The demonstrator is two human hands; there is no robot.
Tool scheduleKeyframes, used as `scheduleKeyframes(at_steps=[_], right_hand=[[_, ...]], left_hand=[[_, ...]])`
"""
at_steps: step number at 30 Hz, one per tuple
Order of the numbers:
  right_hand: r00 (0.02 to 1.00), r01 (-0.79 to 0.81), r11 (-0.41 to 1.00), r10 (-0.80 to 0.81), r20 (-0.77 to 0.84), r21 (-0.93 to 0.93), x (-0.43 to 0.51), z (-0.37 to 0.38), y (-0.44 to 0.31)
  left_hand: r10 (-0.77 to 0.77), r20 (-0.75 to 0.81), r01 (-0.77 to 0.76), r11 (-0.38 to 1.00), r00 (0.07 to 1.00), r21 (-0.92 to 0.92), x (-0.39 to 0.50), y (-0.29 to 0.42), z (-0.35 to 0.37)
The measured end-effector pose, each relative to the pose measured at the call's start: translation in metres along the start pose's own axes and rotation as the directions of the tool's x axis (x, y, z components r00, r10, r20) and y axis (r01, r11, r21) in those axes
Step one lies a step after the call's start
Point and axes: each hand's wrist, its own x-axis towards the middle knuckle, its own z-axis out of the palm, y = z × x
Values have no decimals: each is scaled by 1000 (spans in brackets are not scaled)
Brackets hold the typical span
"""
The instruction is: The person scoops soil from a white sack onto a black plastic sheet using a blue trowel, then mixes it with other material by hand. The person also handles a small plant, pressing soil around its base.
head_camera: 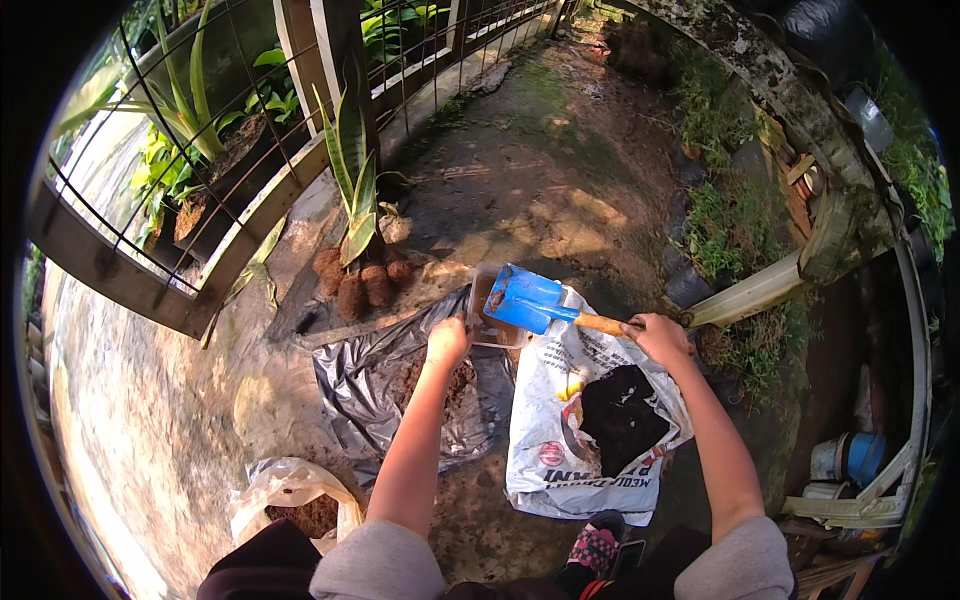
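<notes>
My right hand [660, 341] grips the wooden handle of a small blue garden spade [536, 307]. Soil clings to its metal blade, which lies over a clear plastic container [491, 328] with something brown inside. At the container's near left side, my left hand [448, 341] holds the rim. Below that hand, a black plastic sheet [352, 386] is spread on the ground with brown soil [459, 390] on it. Under my right forearm is a white printed sack [540, 450], torn open over dark potting soil [626, 420].
A clear plastic bag [349, 517] of brown material sits near my left knee. Ahead stand a snake plant [356, 187] with brown fibrous clumps [367, 285] at its base and a wire-mesh frame [247, 225]. A weathered wooden beam [750, 289] and blue bucket [866, 457] are right.
</notes>
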Motion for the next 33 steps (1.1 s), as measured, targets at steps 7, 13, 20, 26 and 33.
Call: scheduleKeyframes(at_steps=[7,13,20,26,33], right_hand=[[1000,1,1000,-1,23,-13,-10,-7,-14],[994,105,984,-104,13,-143,-5,-27,-54],[982,186,948,-182,39,-258,6,-38,-98],[994,109,991,-108,10,-72,12,1,-52],[998,12,991,-5,-55,135,1,54,-11]], left_hand=[[-10,117,-9,987,993,159,26,-4,-18],[31,0,-30,977,1000,211,22,-16,-6],[-80,-374,121,989,924,86,-19,-22,-16],[-281,-569,307,950,773,-52,-99,-48,-15],[-290,-501,421,891,816,170,-195,-76,21]])
